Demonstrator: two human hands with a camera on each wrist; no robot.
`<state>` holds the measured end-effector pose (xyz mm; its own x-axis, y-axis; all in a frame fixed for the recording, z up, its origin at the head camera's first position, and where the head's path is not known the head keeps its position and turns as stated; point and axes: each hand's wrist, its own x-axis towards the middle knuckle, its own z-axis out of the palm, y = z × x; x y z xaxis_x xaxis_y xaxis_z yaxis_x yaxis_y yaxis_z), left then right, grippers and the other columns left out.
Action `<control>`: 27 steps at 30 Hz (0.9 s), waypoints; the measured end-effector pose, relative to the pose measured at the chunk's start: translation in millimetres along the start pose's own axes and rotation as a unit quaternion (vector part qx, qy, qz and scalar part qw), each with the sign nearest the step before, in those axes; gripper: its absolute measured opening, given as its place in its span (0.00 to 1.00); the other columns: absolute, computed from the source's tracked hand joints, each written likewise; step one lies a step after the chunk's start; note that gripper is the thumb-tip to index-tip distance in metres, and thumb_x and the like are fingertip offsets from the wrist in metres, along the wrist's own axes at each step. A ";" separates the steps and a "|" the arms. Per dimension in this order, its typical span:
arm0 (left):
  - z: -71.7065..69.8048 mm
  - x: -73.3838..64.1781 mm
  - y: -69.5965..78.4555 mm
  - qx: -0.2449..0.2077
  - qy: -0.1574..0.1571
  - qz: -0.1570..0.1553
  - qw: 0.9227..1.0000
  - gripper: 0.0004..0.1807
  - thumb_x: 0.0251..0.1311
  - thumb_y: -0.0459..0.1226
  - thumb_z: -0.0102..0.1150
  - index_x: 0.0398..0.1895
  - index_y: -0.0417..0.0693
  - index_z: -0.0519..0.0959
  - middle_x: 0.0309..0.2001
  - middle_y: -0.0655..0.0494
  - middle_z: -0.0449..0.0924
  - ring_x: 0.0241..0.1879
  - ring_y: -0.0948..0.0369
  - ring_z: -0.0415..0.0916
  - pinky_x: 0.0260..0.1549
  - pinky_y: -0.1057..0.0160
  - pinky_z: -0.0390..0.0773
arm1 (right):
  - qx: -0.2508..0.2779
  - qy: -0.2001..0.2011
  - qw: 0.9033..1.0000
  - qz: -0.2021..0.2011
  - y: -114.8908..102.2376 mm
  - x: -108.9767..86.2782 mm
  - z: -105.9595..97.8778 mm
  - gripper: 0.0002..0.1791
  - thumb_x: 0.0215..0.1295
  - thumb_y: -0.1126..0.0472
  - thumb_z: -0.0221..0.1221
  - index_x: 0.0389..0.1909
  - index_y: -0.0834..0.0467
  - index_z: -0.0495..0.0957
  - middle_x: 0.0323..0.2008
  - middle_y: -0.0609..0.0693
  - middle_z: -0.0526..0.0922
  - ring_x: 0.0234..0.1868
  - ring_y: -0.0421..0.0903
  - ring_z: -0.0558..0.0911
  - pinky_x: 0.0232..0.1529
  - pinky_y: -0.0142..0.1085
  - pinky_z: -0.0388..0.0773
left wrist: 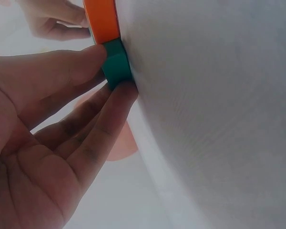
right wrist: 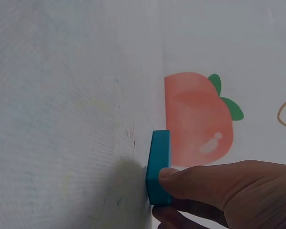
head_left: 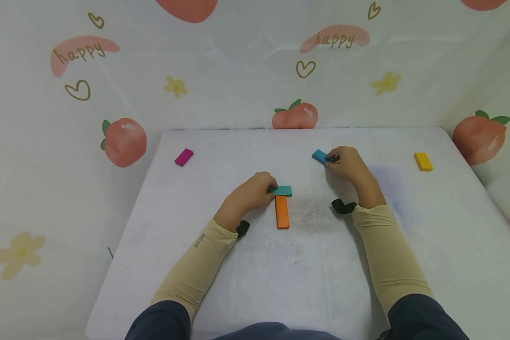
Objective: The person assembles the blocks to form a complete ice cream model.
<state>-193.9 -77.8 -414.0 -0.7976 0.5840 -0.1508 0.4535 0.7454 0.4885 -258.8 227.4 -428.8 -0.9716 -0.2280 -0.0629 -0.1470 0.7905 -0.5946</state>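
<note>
My left hand (head_left: 255, 191) pinches the left part of a teal block (head_left: 285, 191), thumb and fingertips on it in the left wrist view. That block lies crosswise against the far end of an orange strip (head_left: 282, 212), forming a T; a faint line across the orange may be a joint, but I cannot tell. Farther back and to the right, my right hand (head_left: 347, 163) holds a blue block (head_left: 318, 157) by its near right end between thumb and fingers. In the right wrist view this blue block (right wrist: 157, 167) stays close to the table surface.
Toward the far left of the white table (head_left: 238, 283) lies a magenta block (head_left: 184, 157). A yellow block (head_left: 423, 162) sits at the far right. Behind the table's back edge rises a white cloth printed with peaches (head_left: 295, 116). Black wrist cameras (head_left: 342, 206) stick out beside the hands.
</note>
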 end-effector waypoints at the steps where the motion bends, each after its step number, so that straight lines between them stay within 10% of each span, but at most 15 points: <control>1: 0.2 0.2 -0.1 0.000 0.001 0.000 1.000 0.15 0.72 0.30 0.62 0.58 0.31 0.84 0.56 0.41 0.86 0.56 0.51 0.81 0.62 0.55 0.81 | -0.001 0.000 1.000 -0.001 -0.5 0.1 0.1 0.19 0.75 0.66 0.60 0.59 0.73 0.81 0.61 0.74 0.80 0.61 0.69 0.81 0.62 0.61 0.80; 27: 1.3 0.7 -2.0 -0.006 0.000 -0.001 1.000 0.15 0.72 0.30 0.62 0.58 0.31 0.84 0.57 0.41 0.85 0.56 0.51 0.80 0.61 0.55 0.81 | -0.007 -0.007 1.000 -0.014 -4.9 2.9 6.4 0.18 0.75 0.66 0.59 0.59 0.73 0.82 0.60 0.73 0.81 0.59 0.68 0.82 0.59 0.60 0.81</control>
<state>-194.8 -78.4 -416.2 -0.7983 0.5828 -0.1519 0.4476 0.7429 0.4978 -259.8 219.3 -431.2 -0.9642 -0.2589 -0.0572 -0.1777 0.7913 -0.5850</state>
